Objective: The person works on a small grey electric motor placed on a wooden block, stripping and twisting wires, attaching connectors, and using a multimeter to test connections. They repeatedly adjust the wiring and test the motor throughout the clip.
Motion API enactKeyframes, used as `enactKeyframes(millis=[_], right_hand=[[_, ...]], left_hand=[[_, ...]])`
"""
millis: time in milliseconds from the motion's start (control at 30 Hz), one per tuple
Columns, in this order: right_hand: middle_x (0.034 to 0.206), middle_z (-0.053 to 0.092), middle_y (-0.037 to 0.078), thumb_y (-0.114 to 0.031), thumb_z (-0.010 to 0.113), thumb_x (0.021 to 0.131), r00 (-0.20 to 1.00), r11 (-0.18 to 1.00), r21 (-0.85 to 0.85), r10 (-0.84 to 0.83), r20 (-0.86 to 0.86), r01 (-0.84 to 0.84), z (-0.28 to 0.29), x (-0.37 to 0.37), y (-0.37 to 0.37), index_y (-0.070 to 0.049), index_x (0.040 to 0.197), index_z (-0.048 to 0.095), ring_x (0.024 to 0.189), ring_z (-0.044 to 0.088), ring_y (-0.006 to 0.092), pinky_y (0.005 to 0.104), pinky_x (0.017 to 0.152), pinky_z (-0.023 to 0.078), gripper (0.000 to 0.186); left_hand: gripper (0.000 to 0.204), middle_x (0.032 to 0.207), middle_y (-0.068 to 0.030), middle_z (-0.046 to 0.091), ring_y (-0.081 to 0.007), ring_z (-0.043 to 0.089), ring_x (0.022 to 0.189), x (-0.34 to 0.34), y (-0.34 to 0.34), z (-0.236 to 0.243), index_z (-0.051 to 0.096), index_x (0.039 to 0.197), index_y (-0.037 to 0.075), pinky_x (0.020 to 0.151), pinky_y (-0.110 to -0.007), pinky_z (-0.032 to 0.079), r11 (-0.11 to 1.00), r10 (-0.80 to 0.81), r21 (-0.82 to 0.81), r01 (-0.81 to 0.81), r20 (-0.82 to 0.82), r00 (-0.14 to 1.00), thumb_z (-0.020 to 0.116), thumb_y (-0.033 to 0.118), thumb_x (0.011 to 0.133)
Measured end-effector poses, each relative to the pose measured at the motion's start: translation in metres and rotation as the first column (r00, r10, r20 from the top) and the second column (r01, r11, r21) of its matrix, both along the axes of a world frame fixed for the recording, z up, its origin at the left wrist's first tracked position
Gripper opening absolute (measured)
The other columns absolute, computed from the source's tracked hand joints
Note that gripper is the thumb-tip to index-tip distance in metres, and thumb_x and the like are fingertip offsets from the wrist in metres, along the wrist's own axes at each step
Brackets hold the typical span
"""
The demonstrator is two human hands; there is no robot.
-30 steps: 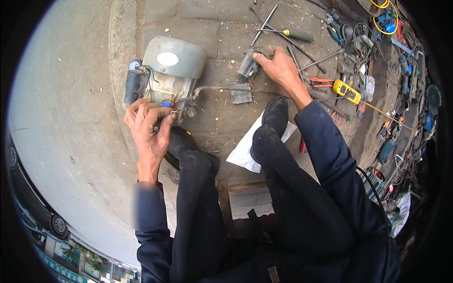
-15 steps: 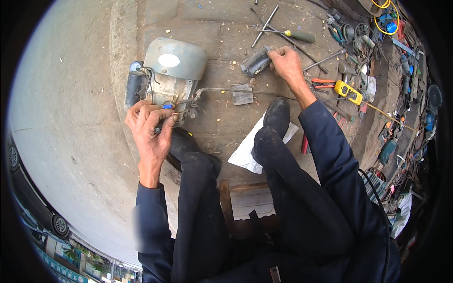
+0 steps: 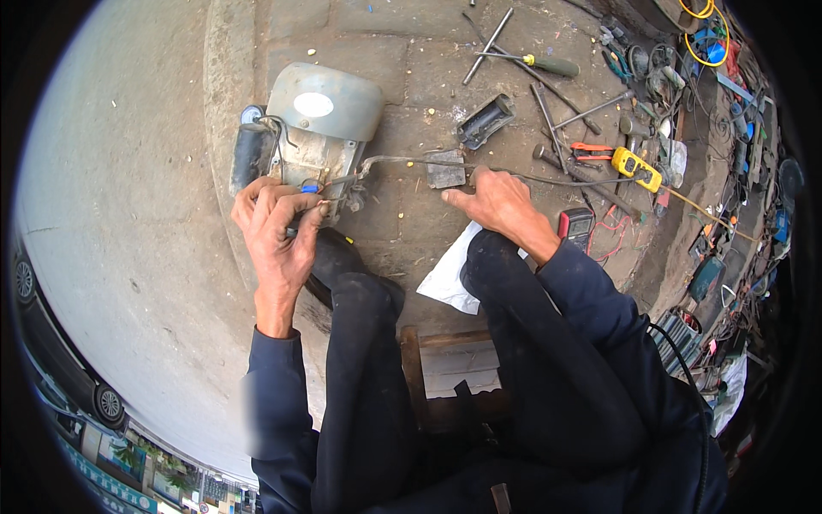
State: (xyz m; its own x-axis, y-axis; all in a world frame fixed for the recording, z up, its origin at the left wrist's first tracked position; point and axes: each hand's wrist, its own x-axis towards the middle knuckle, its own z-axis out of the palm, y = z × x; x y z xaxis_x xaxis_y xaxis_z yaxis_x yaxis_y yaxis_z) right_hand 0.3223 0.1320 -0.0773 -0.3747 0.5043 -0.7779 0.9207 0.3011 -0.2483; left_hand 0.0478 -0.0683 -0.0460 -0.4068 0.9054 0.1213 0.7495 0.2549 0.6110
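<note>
My left hand pinches a thin wire between thumb and fingertips, beside a blue connector piece. The wire comes from a grey electric motor lying on the paving, with a black cylinder along its left side. A dark cable leads from the motor to the right. Near that cable, my right hand hovers with thumb and fingers apart and holds nothing I can see. Just left of its fingers lies a flat grey plate. Beyond it, a hollow black cover rests on the ground.
Metal rods, a screwdriver, orange-handled pliers and a yellow switch box lie at the right. A multimeter sits beside my right forearm. White paper lies by my right knee. Piled parts line the far right.
My right hand has let go of the black cover, which now lies on the ground, and has moved back toward me. The multimeter has come into view. My left hand keeps its pinch.
</note>
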Motion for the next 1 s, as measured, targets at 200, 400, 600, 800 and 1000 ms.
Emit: enactKeyframes(millis=[200,400,600,800,1000], right_hand=[[0.117,0.069,0.04,-0.064,0.085,0.088,0.99,0.977,0.177,-0.099,-0.104,0.116,-0.029,-0.005,-0.026,0.014,0.125,0.049,0.102,0.075,0.0544,0.0584,0.089,0.06,0.093],[0.127,0.061,0.038,-0.052,0.087,0.087,0.97,0.946,0.242,-0.181,-0.159,0.216,-0.045,-0.014,-0.029,0.011,0.129,0.046,0.101,0.072,0.0562,0.0596,0.089,0.06,0.086],[0.125,0.061,0.037,-0.044,0.086,0.086,0.976,0.968,0.217,-0.086,-0.198,0.129,-0.035,0.012,-0.037,0.009,0.129,0.045,0.1,0.071,0.0572,0.0606,0.086,0.06,0.079],[0.124,0.061,0.036,-0.048,0.084,0.088,0.974,0.994,0.104,0.005,-0.227,0.019,-0.033,0.022,-0.062,0.008,0.132,0.046,0.097,0.071,0.0573,0.0624,0.082,0.058,0.08],[0.124,0.063,0.032,-0.047,0.083,0.095,0.969,0.99,0.139,0.014,-0.245,0.021,-0.039,0.024,-0.061,0.005,0.132,0.05,0.096,0.072,0.0533,0.0602,0.08,0.059,0.071]], left_hand=[[0.016,0.1,-0.0016,0.074,-0.029,0.063,0.12,0.001,0.0,0.002,0.08,0.096,0.011,0.112,-0.046,0.041,1.0,-0.004,-0.01,0.004,-0.015,1.0,0.09,0.011,0.085],[0.016,0.1,-0.0016,0.074,-0.0294,0.063,0.12,0.0,0.001,0.002,0.08,0.097,0.01,0.112,-0.045,0.041,1.0,-0.005,0.001,0.005,-0.013,1.0,0.09,0.01,0.084],[0.017,0.099,-0.0021,0.074,-0.0297,0.063,0.12,0.0,0.0,0.0,0.079,0.096,0.01,0.111,-0.045,0.041,1.0,-0.003,0.002,0.003,-0.011,1.0,0.09,0.009,0.083],[0.016,0.1,-0.003,0.074,-0.0304,0.063,0.119,0.0,0.0,0.0,0.079,0.096,0.009,0.111,-0.045,0.041,1.0,-0.002,0.007,0.002,-0.003,1.0,0.09,0.009,0.084],[0.016,0.1,-0.0042,0.074,-0.0312,0.063,0.119,0.001,0.0,0.001,0.079,0.096,0.009,0.112,-0.046,0.041,1.0,-0.003,-0.008,0.003,-0.008,1.0,0.09,0.009,0.084]])
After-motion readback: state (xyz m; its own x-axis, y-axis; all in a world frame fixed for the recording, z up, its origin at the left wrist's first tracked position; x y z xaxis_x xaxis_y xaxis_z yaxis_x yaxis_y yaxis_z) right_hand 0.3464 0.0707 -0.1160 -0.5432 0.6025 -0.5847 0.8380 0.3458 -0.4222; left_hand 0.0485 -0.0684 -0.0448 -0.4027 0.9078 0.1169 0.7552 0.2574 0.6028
